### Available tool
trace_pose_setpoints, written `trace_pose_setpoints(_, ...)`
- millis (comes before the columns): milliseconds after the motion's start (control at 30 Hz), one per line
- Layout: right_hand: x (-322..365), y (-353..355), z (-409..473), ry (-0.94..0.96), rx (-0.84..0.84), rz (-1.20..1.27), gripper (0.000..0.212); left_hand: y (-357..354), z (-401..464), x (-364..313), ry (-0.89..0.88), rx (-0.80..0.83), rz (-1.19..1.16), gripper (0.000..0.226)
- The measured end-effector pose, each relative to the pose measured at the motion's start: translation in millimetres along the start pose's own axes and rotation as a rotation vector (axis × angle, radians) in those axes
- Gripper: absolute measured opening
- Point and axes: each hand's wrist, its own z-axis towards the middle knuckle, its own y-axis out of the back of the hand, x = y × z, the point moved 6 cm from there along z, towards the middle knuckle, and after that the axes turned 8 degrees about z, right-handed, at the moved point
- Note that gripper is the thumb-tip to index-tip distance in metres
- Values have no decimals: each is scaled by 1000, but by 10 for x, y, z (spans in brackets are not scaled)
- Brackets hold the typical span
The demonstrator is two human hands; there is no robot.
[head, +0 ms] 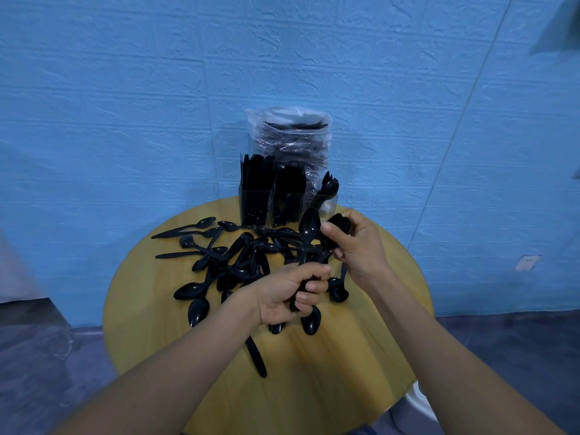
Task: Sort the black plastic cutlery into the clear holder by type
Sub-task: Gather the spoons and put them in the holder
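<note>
The spoons (238, 259) scattered across the round table (150, 324) are glossy black, catching pale highlights on their bowls. The table is a warm yellow-tan wood grain with faint darker streaks. At its far edge the holder (287, 205) is clear, its compartments filled with solid black cutlery. Behind it a clear, crinkled plastic bag (292, 136) glints white over more black pieces. The wall (125, 105) is light blue, embossed in a brick-like pattern with wavy ridges. The floor (508, 356) is a dark, mottled blue-grey. A pale wall plate (528, 262) sits low on the right.
</note>
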Motion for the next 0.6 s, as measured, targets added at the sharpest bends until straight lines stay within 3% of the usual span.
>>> trace_pose_setpoints(167, 22, 13, 1, 32, 5, -33, 20, 22, 10, -28, -32, -19, -35, 65)
trace_pose_setpoints(500, 6, 98, -11, 91, -54, -103, 32, 168, -3, -103, -162, -400, 257, 32)
trace_pose_setpoints(600, 10, 88, 8, 97, -48, -198, 32, 148, -11, -136, -230, -434, 390, 38)
